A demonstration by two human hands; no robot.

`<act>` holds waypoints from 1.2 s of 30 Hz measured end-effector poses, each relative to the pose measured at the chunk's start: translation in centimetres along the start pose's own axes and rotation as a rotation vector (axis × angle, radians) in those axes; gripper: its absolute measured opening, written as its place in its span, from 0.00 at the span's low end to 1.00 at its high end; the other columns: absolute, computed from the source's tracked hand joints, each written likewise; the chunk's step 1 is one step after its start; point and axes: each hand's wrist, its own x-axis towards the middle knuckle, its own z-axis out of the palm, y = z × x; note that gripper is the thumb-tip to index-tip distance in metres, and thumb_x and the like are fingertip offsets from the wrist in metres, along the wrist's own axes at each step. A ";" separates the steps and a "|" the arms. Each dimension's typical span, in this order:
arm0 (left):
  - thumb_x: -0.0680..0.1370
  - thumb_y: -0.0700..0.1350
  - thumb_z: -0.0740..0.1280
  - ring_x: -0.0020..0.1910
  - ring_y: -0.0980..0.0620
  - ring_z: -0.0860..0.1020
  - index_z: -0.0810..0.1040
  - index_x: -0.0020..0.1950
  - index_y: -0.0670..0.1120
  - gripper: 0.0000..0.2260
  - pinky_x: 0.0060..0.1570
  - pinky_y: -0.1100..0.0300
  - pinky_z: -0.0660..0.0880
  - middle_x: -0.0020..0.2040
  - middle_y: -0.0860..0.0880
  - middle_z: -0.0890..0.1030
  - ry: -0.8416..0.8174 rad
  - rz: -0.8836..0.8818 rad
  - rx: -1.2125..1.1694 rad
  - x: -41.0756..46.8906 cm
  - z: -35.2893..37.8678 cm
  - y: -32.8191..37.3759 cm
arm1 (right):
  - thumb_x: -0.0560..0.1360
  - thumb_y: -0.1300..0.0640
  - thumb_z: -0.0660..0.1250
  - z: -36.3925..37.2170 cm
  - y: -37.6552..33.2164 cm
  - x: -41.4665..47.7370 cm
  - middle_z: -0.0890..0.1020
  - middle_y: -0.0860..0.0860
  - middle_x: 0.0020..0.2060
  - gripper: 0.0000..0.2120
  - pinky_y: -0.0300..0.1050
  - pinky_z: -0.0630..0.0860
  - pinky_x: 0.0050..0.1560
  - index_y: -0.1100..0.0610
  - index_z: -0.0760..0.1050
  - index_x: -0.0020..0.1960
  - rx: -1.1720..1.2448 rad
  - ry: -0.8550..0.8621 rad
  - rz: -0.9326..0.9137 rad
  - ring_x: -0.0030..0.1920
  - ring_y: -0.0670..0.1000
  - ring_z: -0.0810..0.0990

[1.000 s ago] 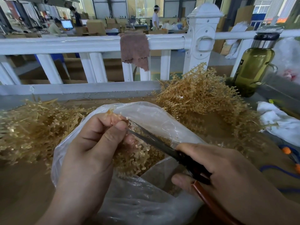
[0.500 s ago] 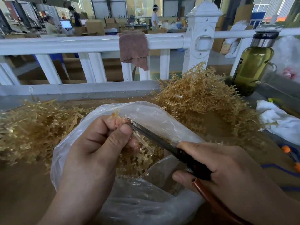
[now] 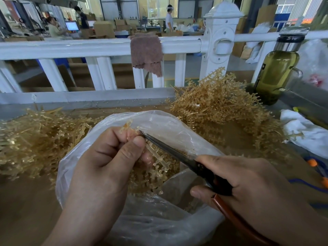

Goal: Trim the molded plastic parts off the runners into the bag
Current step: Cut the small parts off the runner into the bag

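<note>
Lying at the left side of the brown table [image 3: 21, 210], a loose heap of amber runners [image 3: 32, 139] spreads up to the left edge of the bag [image 3: 168, 125]. Right of it, the left hand [image 3: 106, 166] is raised over the open mouth of the clear plastic bag; its thumb and curled fingers pinch one runner strip [image 3: 157, 158], whose upper end sticks out above the fingertips and whose lower part, with small molded parts on both sides, hangs down right of the thumb, over the bag. Inside the bag, below this strip, lies a mass of amber plastic pieces [image 3: 150, 181]. The scissors [image 3: 177, 154] come from the right and point to the far left; their tip touches the strip just beside the nail of the left thumb, and the blades look nearly closed. The right hand [image 3: 252, 185] grasps the scissors at the black and red-brown handles with curled fingers, near the right rim of the bag. Farther right and farther away, a second, higher heap of runners [image 3: 218, 107] lies on the table, well apart from both hands. Behind it stands the post of a white railing [image 3: 220, 50]. At the right edge stand a bottle [image 3: 276, 71] with olive liquid and, nearer, a crumpled white cloth [image 3: 305, 132]
</note>
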 end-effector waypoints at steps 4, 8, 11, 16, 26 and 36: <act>0.72 0.55 0.70 0.35 0.52 0.80 0.81 0.41 0.51 0.08 0.39 0.54 0.77 0.34 0.48 0.82 -0.003 0.006 0.021 0.0 -0.1 -0.1 | 0.72 0.35 0.62 -0.1 0.0 0.0 0.80 0.40 0.35 0.19 0.39 0.74 0.37 0.46 0.81 0.52 -0.004 -0.005 -0.002 0.34 0.40 0.78; 0.73 0.54 0.70 0.35 0.53 0.81 0.81 0.41 0.50 0.09 0.37 0.61 0.79 0.34 0.47 0.82 0.007 0.019 0.042 0.0 -0.1 -0.1 | 0.72 0.35 0.61 -0.2 -0.2 -0.1 0.81 0.41 0.34 0.20 0.35 0.73 0.40 0.47 0.82 0.50 0.003 -0.009 0.014 0.34 0.40 0.78; 0.74 0.55 0.69 0.35 0.54 0.81 0.81 0.41 0.51 0.09 0.36 0.60 0.79 0.35 0.49 0.83 0.019 0.031 0.106 0.0 -0.1 -0.1 | 0.73 0.35 0.60 -0.2 -0.2 -0.1 0.80 0.40 0.33 0.19 0.31 0.72 0.40 0.46 0.81 0.50 0.008 -0.038 0.025 0.34 0.39 0.77; 0.75 0.56 0.69 0.36 0.51 0.81 0.81 0.40 0.51 0.10 0.42 0.51 0.75 0.35 0.47 0.83 0.035 -0.004 0.062 0.2 -0.2 -0.5 | 0.72 0.32 0.60 0.0 0.1 -0.1 0.81 0.39 0.37 0.20 0.32 0.72 0.44 0.44 0.79 0.52 0.035 -0.070 0.040 0.39 0.39 0.78; 0.68 0.60 0.73 0.40 0.47 0.81 0.81 0.41 0.53 0.12 0.41 0.55 0.78 0.40 0.43 0.83 0.026 -0.030 0.031 0.7 -0.1 0.1 | 0.71 0.32 0.63 0.5 0.1 -0.1 0.83 0.41 0.41 0.21 0.36 0.74 0.42 0.41 0.75 0.60 0.101 -0.022 0.045 0.40 0.40 0.81; 0.71 0.55 0.71 0.37 0.51 0.79 0.81 0.41 0.54 0.06 0.39 0.58 0.78 0.35 0.47 0.81 -0.007 0.015 -0.026 0.3 0.0 0.2 | 0.71 0.32 0.62 0.5 0.2 -0.2 0.82 0.40 0.41 0.22 0.36 0.74 0.43 0.41 0.75 0.60 0.069 -0.015 0.041 0.40 0.40 0.81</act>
